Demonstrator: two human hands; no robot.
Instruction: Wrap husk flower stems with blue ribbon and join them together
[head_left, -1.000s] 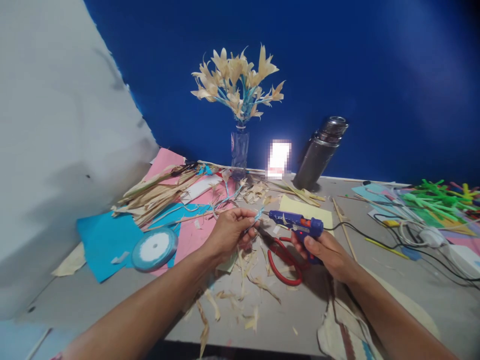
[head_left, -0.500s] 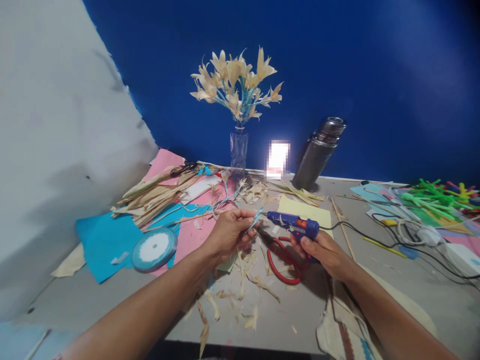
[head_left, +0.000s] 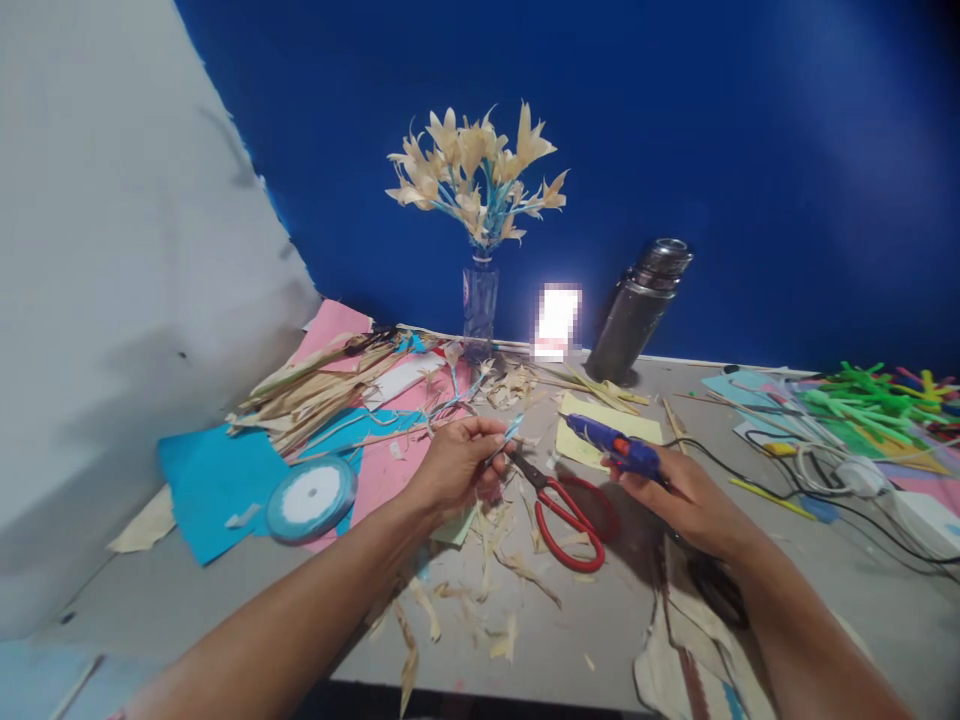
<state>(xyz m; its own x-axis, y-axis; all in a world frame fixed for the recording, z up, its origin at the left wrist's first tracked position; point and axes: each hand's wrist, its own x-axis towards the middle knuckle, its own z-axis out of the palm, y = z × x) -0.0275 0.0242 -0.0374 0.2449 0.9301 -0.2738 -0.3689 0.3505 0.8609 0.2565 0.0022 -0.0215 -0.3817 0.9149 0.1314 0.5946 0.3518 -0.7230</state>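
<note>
My left hand [head_left: 459, 462] is closed in a pinch on a thin stick wrapped in light blue ribbon [head_left: 510, 433], held just above the table. My right hand [head_left: 679, 492] grips a blue glue gun [head_left: 616, 447] with its nozzle pointing left, a short gap from the stick's tip. A black cord runs from the gun to the right. Red-handled scissors [head_left: 570, 512] lie on the table between my hands.
Dried husk strips [head_left: 315, 385], husk scraps and pink and blue paper cover the left side, with a blue ribbon spool [head_left: 310, 496]. A vase of husk flowers [head_left: 480, 300] and a steel flask [head_left: 637, 310] stand by the blue wall. Green pipe cleaners [head_left: 870, 395] and cables lie right.
My right hand has drawn the glue gun to the right, away from the stick's tip, and tilted it. My left hand keeps its pinch in the same place.
</note>
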